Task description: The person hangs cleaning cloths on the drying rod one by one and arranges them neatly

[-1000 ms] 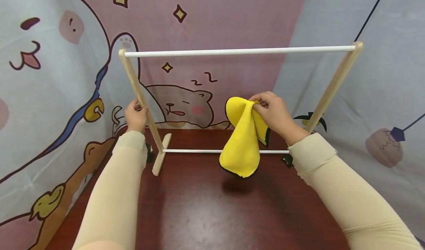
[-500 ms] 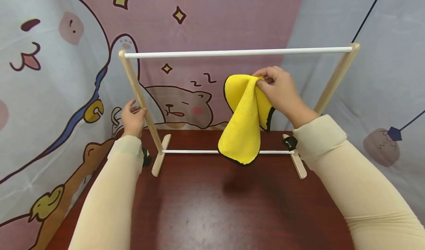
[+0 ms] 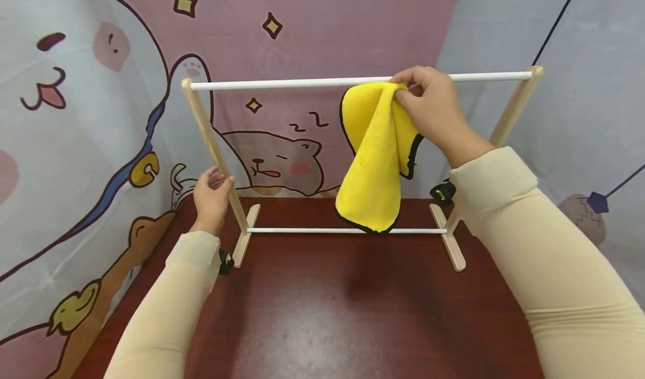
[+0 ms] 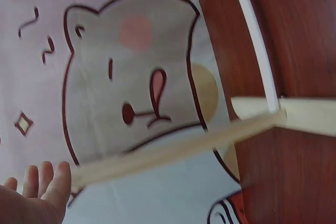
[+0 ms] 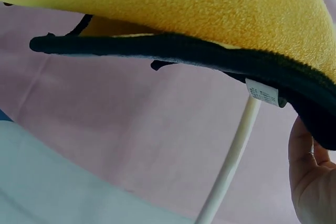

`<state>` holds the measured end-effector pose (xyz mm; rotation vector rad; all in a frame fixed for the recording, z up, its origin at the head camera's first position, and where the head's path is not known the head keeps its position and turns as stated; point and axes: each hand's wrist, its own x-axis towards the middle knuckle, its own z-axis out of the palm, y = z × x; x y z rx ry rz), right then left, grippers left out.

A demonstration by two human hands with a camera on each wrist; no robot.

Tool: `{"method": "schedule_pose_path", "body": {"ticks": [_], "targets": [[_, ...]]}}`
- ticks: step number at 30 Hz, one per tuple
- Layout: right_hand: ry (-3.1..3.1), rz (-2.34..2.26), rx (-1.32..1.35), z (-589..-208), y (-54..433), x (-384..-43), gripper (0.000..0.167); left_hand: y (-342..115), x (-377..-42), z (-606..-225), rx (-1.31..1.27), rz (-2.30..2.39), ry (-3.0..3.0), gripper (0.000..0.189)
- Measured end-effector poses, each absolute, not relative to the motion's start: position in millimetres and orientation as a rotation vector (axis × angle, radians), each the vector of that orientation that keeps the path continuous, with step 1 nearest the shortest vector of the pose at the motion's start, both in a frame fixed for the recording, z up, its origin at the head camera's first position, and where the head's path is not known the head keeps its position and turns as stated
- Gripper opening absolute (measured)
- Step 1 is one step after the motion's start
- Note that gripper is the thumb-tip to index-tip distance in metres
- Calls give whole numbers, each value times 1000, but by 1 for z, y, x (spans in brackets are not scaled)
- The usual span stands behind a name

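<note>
My right hand (image 3: 434,109) pinches a yellow cloth (image 3: 372,169) with black edging by its upper part. The cloth hangs in folds in front of the white top bar (image 3: 282,83) of a wooden rack, its pinched top about level with the bar. In the right wrist view the plush side, the dark border and a small white tag (image 5: 262,92) show; most of the hand lies outside the picture. Beside the rack's left post (image 3: 202,122) my left hand (image 3: 210,201) has relaxed fingers and grips nothing. Whether it touches the post I cannot tell.
The rack has a right post (image 3: 516,107), a white lower bar (image 3: 302,230) and wooden feet (image 3: 448,244) on a dark red-brown table (image 3: 312,312). A cartoon-printed curtain (image 3: 322,32) stands close behind and at both sides.
My right hand has lifted the cloth from about mid-height of the rack up to the top bar. The left hand has loosened from the left post and stays beside it.
</note>
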<state>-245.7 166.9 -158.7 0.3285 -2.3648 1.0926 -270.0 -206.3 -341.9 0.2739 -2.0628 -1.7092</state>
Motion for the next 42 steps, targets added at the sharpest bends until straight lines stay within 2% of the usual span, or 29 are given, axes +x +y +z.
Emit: {"method": "schedule_pose_path", "body": {"ticks": [17, 25, 31, 38, 42], "targets": [[-2343, 1190, 272, -127, 160, -246, 18, -118, -240, -329, -78, -2185, -2149, 35], [-2315, 1228, 229, -117, 158, -249, 17, -67, -225, -319, -327, -2350, -2318, 47], [-2303, 1229, 223, -112, 158, -251, 16, -44, -218, -309, -343, -2496, -2265, 48], [-2267, 1232, 218, -105, 161, -252, 16, -38, -218, -293, -307, -2581, -1987, 25], [-2240, 1256, 205, -102, 166, -253, 15, -40, -222, -283, -249, -2545, -1888, 20]]}}
